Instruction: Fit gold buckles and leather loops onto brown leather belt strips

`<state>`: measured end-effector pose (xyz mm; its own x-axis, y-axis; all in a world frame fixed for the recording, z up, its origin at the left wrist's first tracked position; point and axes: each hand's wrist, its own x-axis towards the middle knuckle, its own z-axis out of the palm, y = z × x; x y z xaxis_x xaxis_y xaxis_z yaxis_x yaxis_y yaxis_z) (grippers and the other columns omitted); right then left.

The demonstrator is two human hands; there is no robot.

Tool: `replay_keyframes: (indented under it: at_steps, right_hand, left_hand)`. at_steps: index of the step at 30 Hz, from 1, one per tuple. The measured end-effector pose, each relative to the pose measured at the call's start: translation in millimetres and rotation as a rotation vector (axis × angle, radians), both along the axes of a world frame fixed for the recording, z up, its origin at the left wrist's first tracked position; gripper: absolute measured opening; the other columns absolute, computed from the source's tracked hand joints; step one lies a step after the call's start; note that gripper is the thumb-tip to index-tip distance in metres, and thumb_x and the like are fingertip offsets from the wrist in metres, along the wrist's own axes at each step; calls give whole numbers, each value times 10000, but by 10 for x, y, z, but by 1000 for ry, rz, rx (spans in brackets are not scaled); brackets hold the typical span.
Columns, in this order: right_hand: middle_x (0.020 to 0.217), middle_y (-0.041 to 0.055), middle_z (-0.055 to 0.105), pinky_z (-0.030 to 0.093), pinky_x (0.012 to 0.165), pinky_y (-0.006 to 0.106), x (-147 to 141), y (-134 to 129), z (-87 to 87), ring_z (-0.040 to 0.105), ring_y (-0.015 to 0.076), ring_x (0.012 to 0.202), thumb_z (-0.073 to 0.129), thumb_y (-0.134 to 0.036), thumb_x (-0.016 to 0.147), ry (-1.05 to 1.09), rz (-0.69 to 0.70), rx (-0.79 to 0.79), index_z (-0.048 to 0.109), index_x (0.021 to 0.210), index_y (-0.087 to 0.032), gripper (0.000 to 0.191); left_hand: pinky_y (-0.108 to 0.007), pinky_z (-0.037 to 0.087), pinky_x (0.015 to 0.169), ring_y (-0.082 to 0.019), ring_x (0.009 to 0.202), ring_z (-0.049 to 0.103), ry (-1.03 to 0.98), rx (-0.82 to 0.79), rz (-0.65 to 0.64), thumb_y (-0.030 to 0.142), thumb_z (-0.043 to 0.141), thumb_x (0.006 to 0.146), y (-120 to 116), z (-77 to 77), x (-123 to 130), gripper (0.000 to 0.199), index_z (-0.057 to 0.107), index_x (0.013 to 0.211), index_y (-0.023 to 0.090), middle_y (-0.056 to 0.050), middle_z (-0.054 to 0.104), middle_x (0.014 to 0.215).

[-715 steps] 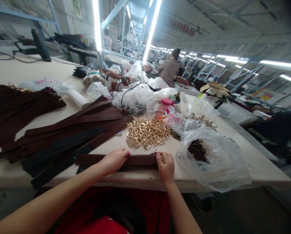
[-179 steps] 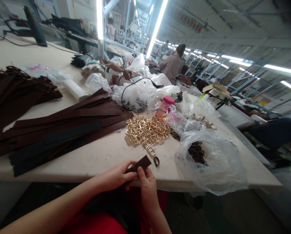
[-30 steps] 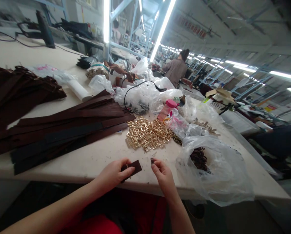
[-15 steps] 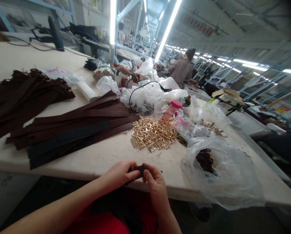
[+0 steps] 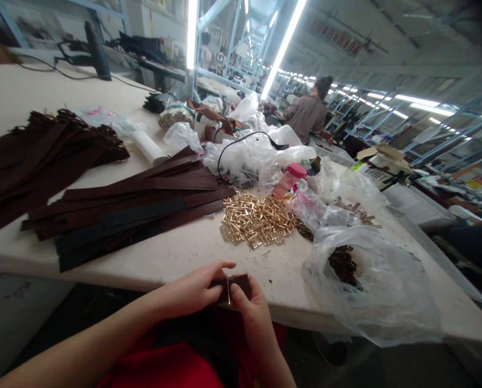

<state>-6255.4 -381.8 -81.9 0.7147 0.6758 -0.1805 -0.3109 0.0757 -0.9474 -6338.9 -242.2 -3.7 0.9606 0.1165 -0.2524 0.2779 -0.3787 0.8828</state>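
Note:
My left hand (image 5: 202, 285) and my right hand (image 5: 257, 310) are close together at the table's front edge, both closed on a dark brown leather strap (image 5: 241, 281). A thin gold buckle (image 5: 228, 291) stands across the strap between my thumbs. My left index finger is lifted above the strap, while the thumb presses it from the near side. The right thumb lies flat against the strap's other part. Most of the strap's length is hidden by my fingers. Beyond my hands is a heap of gold buckles (image 5: 259, 221).
Brown straps (image 5: 144, 199) fan out at left, with another bundle (image 5: 42, 156) farther left. At right lies an open clear plastic bag (image 5: 390, 302) with dark looped pieces (image 5: 343, 265). A pink-lidded jar (image 5: 289, 180) and crumpled plastic (image 5: 249, 156) lie behind. A person (image 5: 309, 110) works farther back.
The strap has parted around the buckle, which now shows upright between my thumbs. My left index finger has lifted off. The view has shifted slightly.

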Motion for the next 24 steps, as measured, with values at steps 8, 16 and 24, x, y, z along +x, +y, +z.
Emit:
replay_keyframes:
  at_steps: [8, 16, 24]
  right_hand:
    - [740, 24, 631, 437, 622, 268, -45, -81, -4, 545, 149, 657, 479, -524, 826, 204, -3, 175, 610, 800, -187, 362]
    - [914, 35, 613, 433, 668, 240, -141, -53, -44, 545, 152, 808, 625, -404, 764, 413, 191, 192, 589, 955, -197, 283]
    - [707, -4, 550, 359, 551, 186, -132, -94, -113, 476, 91, 608, 682, -532, 663, 389, 364, 131, 561, 851, -152, 441]
  left_hand:
    - [-262, 420, 789, -158, 821, 557, -35, 22, 18, 157, 413, 742, -6, -48, 20, 498, 425, 1239, 172, -4, 633, 899]
    - [-260, 425, 762, -152, 783, 554, -47, 132, 54, 161, 447, 716, -110, -74, 35, 493, 463, 1208, 195, 9, 613, 838]
    - [-288, 421, 750, -183, 815, 536, 14, 263, 76, 305, 512, 744, -124, -214, -22, 463, 488, 1188, 175, -34, 589, 903]
